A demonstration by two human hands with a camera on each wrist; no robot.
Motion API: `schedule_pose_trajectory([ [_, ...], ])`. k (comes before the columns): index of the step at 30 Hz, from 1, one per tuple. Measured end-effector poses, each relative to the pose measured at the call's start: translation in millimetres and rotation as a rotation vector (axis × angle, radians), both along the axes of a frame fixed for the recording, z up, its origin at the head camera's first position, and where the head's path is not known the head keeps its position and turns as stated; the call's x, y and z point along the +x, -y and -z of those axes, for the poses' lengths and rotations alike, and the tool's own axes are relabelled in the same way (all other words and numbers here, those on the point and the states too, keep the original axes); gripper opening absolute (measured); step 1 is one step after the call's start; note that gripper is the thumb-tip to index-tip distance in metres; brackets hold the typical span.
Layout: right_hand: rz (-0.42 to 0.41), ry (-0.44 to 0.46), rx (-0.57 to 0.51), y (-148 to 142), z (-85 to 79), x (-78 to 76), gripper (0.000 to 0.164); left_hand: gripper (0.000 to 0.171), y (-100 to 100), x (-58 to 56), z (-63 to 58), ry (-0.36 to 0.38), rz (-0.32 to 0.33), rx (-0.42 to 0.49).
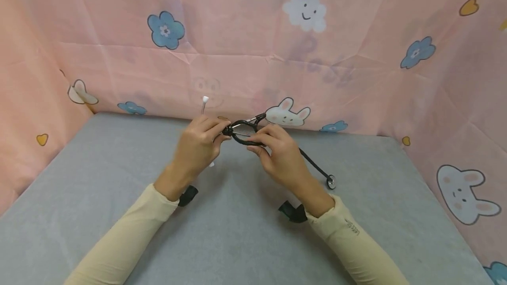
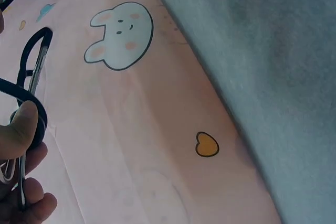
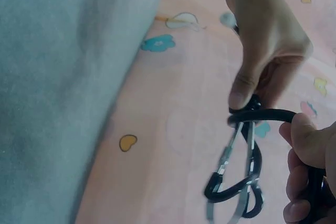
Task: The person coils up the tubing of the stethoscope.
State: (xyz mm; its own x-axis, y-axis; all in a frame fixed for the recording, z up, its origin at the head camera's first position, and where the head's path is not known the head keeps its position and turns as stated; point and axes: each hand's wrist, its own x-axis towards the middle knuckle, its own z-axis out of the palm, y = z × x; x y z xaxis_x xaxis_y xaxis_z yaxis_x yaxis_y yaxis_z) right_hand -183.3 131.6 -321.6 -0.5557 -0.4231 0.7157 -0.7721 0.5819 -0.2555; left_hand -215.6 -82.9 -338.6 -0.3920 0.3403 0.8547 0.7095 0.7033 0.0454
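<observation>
Pinching smooth, looped black stethoscope tubing (image 3: 266, 115) with both hands (image 1: 198, 142) (image 1: 283, 155).

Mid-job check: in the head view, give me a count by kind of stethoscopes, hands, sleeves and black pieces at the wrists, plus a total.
Stethoscope: 1
Hands: 2
Cream sleeves: 2
Black wrist pieces: 2
Total: 7
</observation>
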Motion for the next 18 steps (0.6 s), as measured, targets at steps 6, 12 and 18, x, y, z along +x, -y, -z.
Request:
schedule_pose_trajectory([
  [6,0.031,0.016,-0.013,-5.2,-3.1,-2.1,0.011,0.027,-5.5,2.5,1.2,0.015,0.068,-0.115],
  [12,0.025,0.035,-0.030,-10.7,-4.1,-6.9,0.009,0.025,-8.1,1.5,1.5,0.007,0.164,-0.201],
  [18,0.028,0.074,-0.062,-14.4,-6.2,-9.0,0.008,0.031,-9.5,1.4,1.6,-0.041,0.251,-0.198],
])
